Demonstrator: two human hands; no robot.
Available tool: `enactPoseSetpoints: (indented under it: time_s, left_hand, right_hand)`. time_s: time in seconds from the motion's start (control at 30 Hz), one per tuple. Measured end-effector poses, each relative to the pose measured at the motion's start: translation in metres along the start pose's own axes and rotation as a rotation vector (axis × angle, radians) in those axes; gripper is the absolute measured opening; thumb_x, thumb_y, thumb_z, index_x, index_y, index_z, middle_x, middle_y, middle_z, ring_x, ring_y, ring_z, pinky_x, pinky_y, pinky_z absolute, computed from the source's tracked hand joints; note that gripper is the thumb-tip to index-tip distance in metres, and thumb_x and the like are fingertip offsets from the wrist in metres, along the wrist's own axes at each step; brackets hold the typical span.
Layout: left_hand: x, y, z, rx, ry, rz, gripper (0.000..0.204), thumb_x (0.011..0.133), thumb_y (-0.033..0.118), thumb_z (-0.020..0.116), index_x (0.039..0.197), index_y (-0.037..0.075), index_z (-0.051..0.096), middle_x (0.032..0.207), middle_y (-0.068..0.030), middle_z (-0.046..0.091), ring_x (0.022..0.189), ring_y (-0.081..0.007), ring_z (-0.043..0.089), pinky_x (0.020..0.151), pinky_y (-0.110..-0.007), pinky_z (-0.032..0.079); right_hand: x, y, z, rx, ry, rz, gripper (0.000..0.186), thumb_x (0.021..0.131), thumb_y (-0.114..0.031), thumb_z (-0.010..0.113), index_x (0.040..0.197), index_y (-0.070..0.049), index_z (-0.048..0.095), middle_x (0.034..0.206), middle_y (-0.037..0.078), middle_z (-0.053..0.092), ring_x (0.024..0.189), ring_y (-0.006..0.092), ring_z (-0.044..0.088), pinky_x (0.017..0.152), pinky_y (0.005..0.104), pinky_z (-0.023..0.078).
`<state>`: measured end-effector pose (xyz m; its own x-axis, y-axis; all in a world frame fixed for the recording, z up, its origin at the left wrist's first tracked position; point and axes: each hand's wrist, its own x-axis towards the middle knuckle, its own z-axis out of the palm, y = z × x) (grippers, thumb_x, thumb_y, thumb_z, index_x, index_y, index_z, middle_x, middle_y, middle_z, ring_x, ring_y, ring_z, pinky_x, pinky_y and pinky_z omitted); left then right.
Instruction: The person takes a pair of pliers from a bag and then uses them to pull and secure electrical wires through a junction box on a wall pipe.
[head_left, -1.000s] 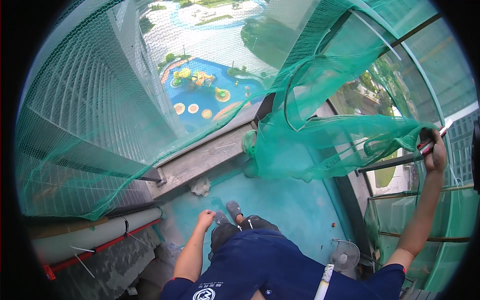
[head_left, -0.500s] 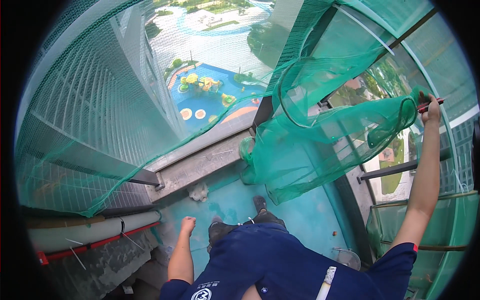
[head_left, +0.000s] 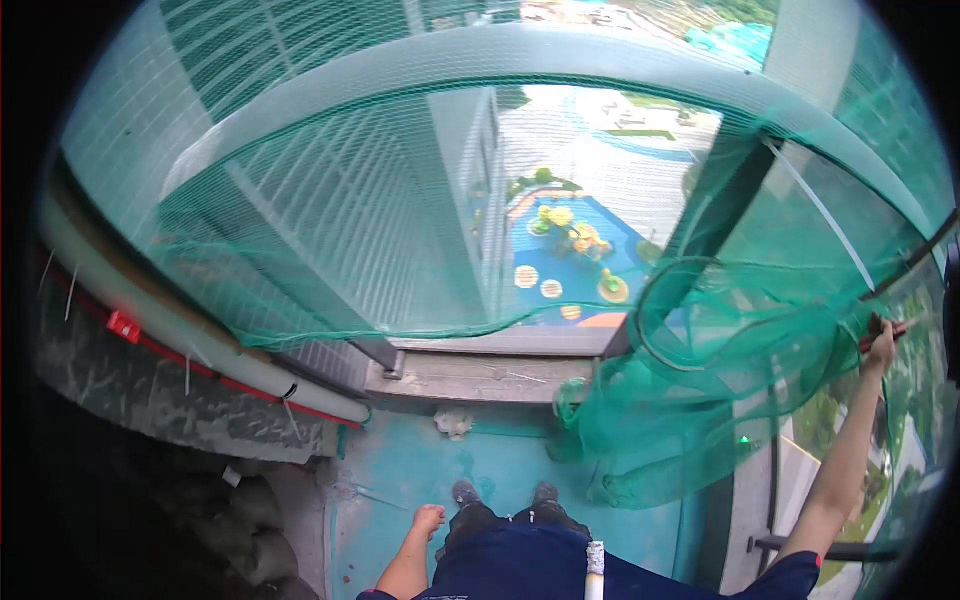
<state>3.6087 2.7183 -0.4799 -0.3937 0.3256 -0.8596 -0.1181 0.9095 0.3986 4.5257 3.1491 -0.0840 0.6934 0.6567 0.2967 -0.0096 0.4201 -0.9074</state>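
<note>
My right hand (head_left: 880, 345) is stretched out far to the right at arm's length. It is closed on a small red-handled tool (head_left: 897, 331) at the edge of the bunched green safety net (head_left: 720, 400). The net hangs in loose folds from that hand down to the teal floor (head_left: 400, 470). My left hand (head_left: 428, 520) hangs beside my left thigh with loose fingers and nothing in it. My dark shoes (head_left: 505, 493) stand on the floor near the concrete ledge (head_left: 470, 380). A white stick-like thing (head_left: 594, 570) pokes up at my waist.
Taut green netting (head_left: 330, 220) covers the open side, with a sheer drop to a playground far below. A grey pipe with a red line (head_left: 200, 345) runs along the left wall. A dark steel post (head_left: 700, 230) rises on the right, a rail (head_left: 800, 548) at lower right. White debris (head_left: 452, 424) lies by the ledge.
The view has swung toward the left. My right hand sits lower in the picture, still gripping at the net, and the bunched net hangs lower. My left hand stays by my thigh.
</note>
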Motion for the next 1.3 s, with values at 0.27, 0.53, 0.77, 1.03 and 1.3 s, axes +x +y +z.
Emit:
enactPoseSetpoints:
  time_s: [0.27,0.53,0.77,1.03,1.3]
  left_hand:
    - [0.004,-0.023,-0.032,0.274,0.209,0.070,0.042,0.084,0.040,0.060,0.096,0.000,0.068,0.085,-0.0150,0.068,0.066,-0.0250,0.063,0.058,-0.039,0.049]
    - [-0.029,0.066,-0.052,0.103,0.361,0.217,0.037,0.080,0.035,0.063,0.103,0.006,0.067,0.088,-0.0143,0.068,0.068,-0.0277,0.064,0.059,-0.040,0.050]
    - [-0.020,0.060,-0.109,-0.094,0.432,0.321,0.025,0.080,0.032,0.064,0.094,0.010,0.068,0.088,-0.0105,0.068,0.079,-0.0250,0.065,0.071,-0.035,0.051]
    - [0.006,0.092,-0.257,-0.271,0.627,0.695,0.020,0.084,0.023,0.065,0.096,0.007,0.066,0.087,-0.0053,0.069,0.081,-0.0164,0.065,0.075,-0.030,0.051]
    - [-0.088,0.156,-0.423,-0.321,0.753,1.030,0.021,0.088,0.018,0.061,0.104,0.004,0.063,0.099,-0.0102,0.067,0.092,-0.0204,0.064,0.081,-0.031,0.050]
  right_hand:
    - [-0.256,0.323,-0.075,-0.536,-0.341,0.549,0.059,0.087,-0.021,0.062,0.140,-0.007,0.039,0.113,0.017,0.057,0.091,0.0210,0.058,0.080,0.0397,0.048]
    - [-0.481,0.298,-0.003,-0.850,-0.516,0.646,0.061,0.080,-0.022,0.069,0.132,0.000,0.045,0.095,0.018,0.064,0.076,0.0284,0.058,0.069,0.0424,0.050]
    - [-0.656,0.232,0.071,-0.814,-0.949,1.014,0.024,0.084,-0.025,0.064,0.095,-0.004,0.062,0.076,0.009,0.058,0.065,0.0206,0.051,0.060,0.0365,0.044]
    - [-0.705,0.193,0.234,-0.646,-1.181,0.865,0.025,0.083,-0.025,0.070,0.083,-0.002,0.062,0.063,0.003,0.051,0.059,0.0132,0.044,0.051,0.0347,0.037]
    - [-0.805,0.023,0.479,-0.261,-1.346,0.890,0.020,0.086,-0.025,0.055,0.085,-0.005,0.059,0.056,0.004,0.048,0.041,0.0151,0.044,0.038,0.0294,0.037]
